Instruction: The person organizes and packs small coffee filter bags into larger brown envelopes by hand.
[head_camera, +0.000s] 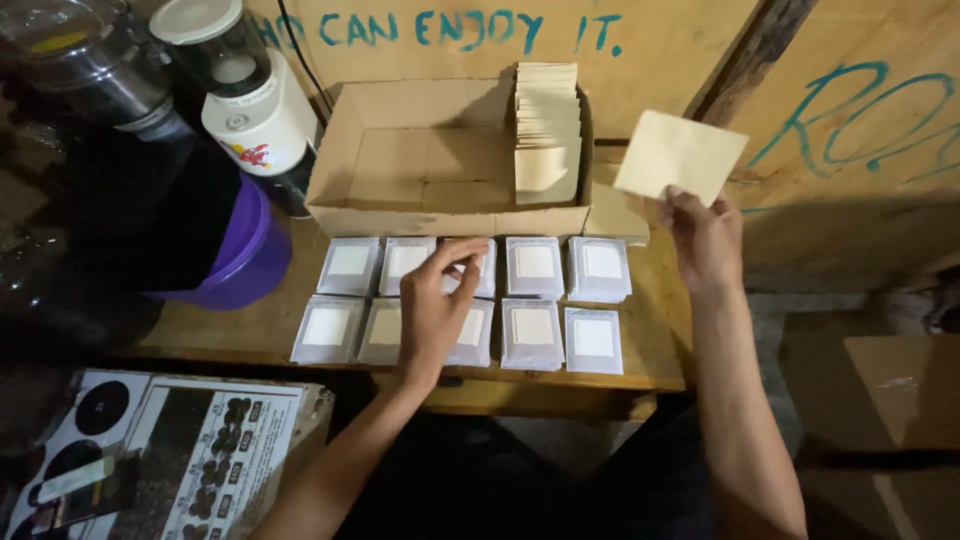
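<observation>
The left hand (432, 305) pinches one of ten white sachets (534, 268) laid out beneath it, apparently unsleeved, while the right hand (706, 240) pinches a tan envelope (680, 155) beside the stack (547, 130) in the cardboard box (345, 150).

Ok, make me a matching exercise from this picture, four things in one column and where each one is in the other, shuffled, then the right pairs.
Things:
1. Tan envelope
2. Purple bucket
3. White packets
4. Stack of tan envelopes

Places:
A. Standing inside the cardboard box
B. Held up in the right hand
C. In two rows on the wooden table, under the left hand
D. Left of the box

Pairs: 1-B, 2-D, 3-C, 4-A
</observation>
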